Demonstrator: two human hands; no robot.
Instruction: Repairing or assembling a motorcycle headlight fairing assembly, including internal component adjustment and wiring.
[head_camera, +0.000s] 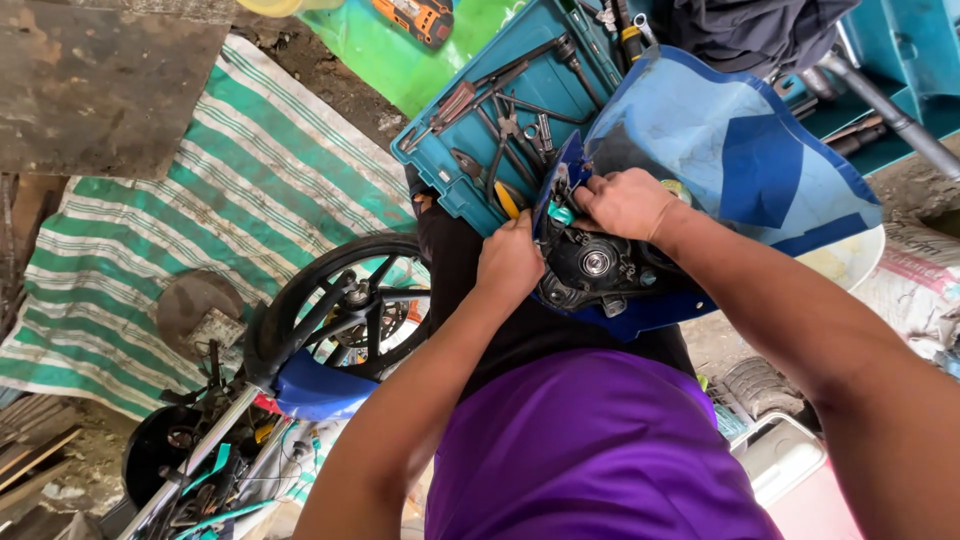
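A purple shirt (590, 450) fills the bottom centre of the frame, nearest the lens, as a person bends over a blue motorcycle headlight cowl (730, 160) held at centre right, its dark inner housing (600, 270) turned upward. A green-and-white striped tarp (200, 210) covers the ground at left, under a stripped motorcycle front wheel (340, 310) and fork at lower left. A teal tool tray (500, 110) of pliers and wrenches sits at upper centre, just behind the cowl. The right hand (628, 203), fingers curled together, pinches a small teal connector (562, 214) at the cowl's inner edge. The left hand (508, 262), closed and knuckles up, presses against the housing's left side; whether it grips anything cannot be told. Both forearms reach forward from the bottom corners, converging on the cowl. The fitting looks best worked with the housing braced firmly and the small part eased straight, not twisted
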